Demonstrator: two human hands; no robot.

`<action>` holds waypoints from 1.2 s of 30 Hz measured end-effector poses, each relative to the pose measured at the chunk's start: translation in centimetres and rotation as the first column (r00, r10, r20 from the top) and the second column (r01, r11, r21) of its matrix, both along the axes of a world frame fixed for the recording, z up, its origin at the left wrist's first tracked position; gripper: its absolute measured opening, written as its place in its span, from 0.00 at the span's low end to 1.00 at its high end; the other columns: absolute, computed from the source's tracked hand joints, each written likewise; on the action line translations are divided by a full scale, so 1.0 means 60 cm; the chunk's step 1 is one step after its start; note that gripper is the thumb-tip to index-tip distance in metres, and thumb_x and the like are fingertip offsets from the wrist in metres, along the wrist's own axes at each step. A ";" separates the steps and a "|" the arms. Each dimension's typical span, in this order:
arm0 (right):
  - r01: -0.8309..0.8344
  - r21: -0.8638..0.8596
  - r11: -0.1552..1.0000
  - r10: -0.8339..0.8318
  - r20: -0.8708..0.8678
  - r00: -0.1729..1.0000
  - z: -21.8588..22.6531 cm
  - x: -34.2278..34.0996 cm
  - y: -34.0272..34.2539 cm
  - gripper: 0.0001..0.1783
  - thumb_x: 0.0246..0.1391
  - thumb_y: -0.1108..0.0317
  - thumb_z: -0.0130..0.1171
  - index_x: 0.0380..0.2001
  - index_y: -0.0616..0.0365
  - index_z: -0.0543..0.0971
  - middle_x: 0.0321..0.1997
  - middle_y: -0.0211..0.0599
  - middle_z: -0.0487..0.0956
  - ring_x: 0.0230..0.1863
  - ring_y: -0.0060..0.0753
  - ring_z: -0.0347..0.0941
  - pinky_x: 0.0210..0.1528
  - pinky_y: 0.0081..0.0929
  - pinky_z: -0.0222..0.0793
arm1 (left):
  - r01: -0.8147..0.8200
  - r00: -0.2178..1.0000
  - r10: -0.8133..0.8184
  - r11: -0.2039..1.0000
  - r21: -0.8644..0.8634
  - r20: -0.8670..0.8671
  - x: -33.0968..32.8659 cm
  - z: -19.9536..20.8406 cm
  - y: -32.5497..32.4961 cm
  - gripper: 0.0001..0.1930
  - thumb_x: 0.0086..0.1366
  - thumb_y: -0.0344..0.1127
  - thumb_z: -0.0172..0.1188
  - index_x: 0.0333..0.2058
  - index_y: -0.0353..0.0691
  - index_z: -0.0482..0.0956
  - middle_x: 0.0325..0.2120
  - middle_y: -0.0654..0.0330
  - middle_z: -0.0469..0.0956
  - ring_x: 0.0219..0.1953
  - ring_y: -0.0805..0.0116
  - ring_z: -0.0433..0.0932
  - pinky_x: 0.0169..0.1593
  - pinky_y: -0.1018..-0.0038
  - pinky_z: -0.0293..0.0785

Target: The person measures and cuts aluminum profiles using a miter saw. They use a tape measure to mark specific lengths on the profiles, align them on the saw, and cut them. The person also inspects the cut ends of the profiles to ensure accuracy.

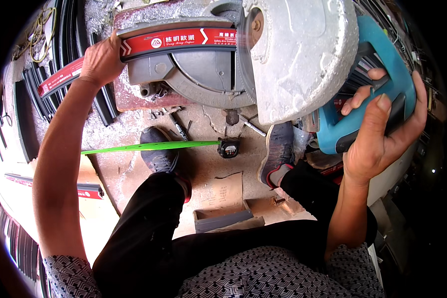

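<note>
My left hand is closed round a long profile bar covered with red film, which lies across the grey base of a miter saw. The bar's left end sticks out past my hand. On the right, my right hand wraps round the saw's teal handle, fingers passing through its opening. The pale, dust-covered blade guard stands between the two hands. At the guard's left edge the blade shows beside the bar; where it meets the bar is partly hidden.
A tape measure lies on the floor between my shoes, its green tape drawn out leftward. Markers lie nearby. Dark profiles are stacked at the far left. An open grey box and a cardboard piece are close to me.
</note>
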State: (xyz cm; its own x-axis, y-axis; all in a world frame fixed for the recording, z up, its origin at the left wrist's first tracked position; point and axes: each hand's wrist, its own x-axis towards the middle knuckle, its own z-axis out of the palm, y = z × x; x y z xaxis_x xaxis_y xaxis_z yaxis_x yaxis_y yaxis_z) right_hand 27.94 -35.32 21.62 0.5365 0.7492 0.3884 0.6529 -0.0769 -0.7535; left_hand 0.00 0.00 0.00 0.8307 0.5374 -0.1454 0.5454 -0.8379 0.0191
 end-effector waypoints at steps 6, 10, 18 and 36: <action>0.005 0.026 1.000 -0.005 -0.015 1.000 -0.002 -0.001 0.005 0.31 0.73 0.72 0.49 0.73 0.62 0.51 0.57 0.54 0.76 0.34 0.30 0.72 0.34 0.31 0.78 | -0.006 1.000 0.006 1.000 -0.003 0.001 0.005 0.009 0.004 0.27 0.49 0.33 0.72 0.47 0.32 0.71 0.36 0.43 0.82 0.42 0.42 0.82 0.47 0.54 0.79; 0.001 0.020 1.000 0.000 -0.012 1.000 0.000 0.001 0.007 0.31 0.73 0.73 0.49 0.73 0.63 0.51 0.57 0.54 0.76 0.34 0.29 0.73 0.34 0.30 0.78 | 0.043 0.999 -0.043 0.999 0.027 0.016 0.002 0.008 0.002 0.26 0.53 0.30 0.67 0.50 0.30 0.69 0.34 0.43 0.82 0.39 0.44 0.84 0.46 0.55 0.81; 0.007 -0.008 1.000 -0.007 0.004 1.000 0.006 0.001 0.006 0.32 0.73 0.72 0.50 0.73 0.64 0.51 0.57 0.53 0.77 0.35 0.28 0.73 0.34 0.30 0.79 | 0.009 1.000 -0.009 1.000 0.003 0.003 0.004 0.007 -0.006 0.31 0.50 0.32 0.71 0.52 0.28 0.71 0.36 0.42 0.82 0.43 0.43 0.82 0.48 0.55 0.79; -0.011 0.042 0.999 0.012 -0.032 0.999 -0.005 -0.004 0.002 0.32 0.72 0.71 0.51 0.72 0.64 0.51 0.55 0.55 0.76 0.35 0.29 0.74 0.32 0.28 0.79 | 0.053 0.999 -0.053 0.998 0.040 0.008 0.000 0.001 -0.004 0.34 0.54 0.31 0.66 0.59 0.24 0.65 0.34 0.42 0.82 0.40 0.46 0.84 0.48 0.56 0.81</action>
